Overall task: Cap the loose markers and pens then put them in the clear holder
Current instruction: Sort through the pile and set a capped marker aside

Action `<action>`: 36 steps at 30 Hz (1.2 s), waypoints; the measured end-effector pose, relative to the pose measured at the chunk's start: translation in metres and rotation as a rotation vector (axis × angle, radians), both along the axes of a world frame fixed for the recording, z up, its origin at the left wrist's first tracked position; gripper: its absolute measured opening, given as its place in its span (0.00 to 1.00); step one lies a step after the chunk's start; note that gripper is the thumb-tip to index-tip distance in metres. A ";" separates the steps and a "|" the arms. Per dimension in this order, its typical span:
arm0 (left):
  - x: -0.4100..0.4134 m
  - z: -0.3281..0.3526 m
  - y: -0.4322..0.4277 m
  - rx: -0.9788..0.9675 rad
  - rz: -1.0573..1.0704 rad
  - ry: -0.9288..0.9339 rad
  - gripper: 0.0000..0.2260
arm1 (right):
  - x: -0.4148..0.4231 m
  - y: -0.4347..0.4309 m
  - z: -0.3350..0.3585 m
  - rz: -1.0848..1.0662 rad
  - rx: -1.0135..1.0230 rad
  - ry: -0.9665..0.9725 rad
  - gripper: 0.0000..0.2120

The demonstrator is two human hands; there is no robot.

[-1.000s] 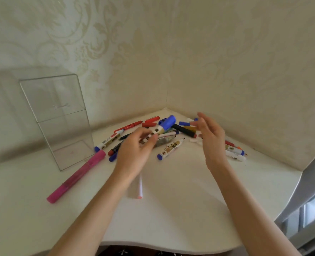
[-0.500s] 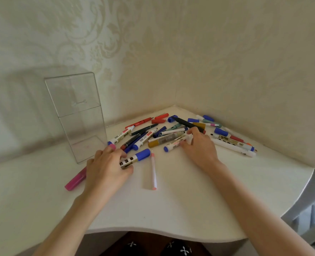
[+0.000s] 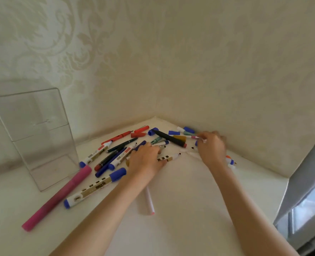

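A clear holder (image 3: 34, 133) stands upright at the left, against the wall. Loose markers and pens lie piled in the table's corner. My left hand (image 3: 145, 160) lies over the pile's middle, its fingers curled over a white uncapped marker (image 3: 171, 157) whose dark tip sticks out to the right. My right hand (image 3: 211, 147) reaches into the pens by the right wall, fingers bent down beside a thin pink-tipped pen (image 3: 193, 137) and a blue cap (image 3: 196, 143); what it holds is hidden. A blue-capped white marker (image 3: 95, 187) lies free near the holder.
A long pink marker (image 3: 57, 197) lies in front of the holder. A thin white pen (image 3: 149, 202) lies under my left forearm. A black marker (image 3: 168, 138) and red pens (image 3: 138, 132) sit at the back. The table's edge and a window frame (image 3: 304, 191) are at the right.
My left hand let go of the blue-capped marker and moved right onto the uncapped marker. My right hand left that marker and reached further back toward the right wall.
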State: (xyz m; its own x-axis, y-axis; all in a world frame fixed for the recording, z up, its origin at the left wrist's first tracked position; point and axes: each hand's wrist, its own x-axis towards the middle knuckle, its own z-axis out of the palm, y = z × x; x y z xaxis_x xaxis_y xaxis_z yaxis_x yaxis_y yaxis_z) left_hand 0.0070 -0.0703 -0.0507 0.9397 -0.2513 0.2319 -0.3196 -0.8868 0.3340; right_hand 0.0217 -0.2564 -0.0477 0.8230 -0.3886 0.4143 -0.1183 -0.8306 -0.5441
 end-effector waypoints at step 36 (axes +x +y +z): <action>-0.015 0.005 0.077 -0.492 -0.199 -0.361 0.11 | -0.013 0.043 0.008 1.012 1.323 0.075 0.14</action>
State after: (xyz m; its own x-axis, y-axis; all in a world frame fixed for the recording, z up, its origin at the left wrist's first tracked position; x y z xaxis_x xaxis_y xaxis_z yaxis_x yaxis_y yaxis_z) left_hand -0.0075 0.0063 -0.0459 0.7275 -0.1962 0.6574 -0.6303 -0.5696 0.5275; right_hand 0.0090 -0.2130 -0.0394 0.9457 0.2508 0.2067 0.0876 0.4158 -0.9052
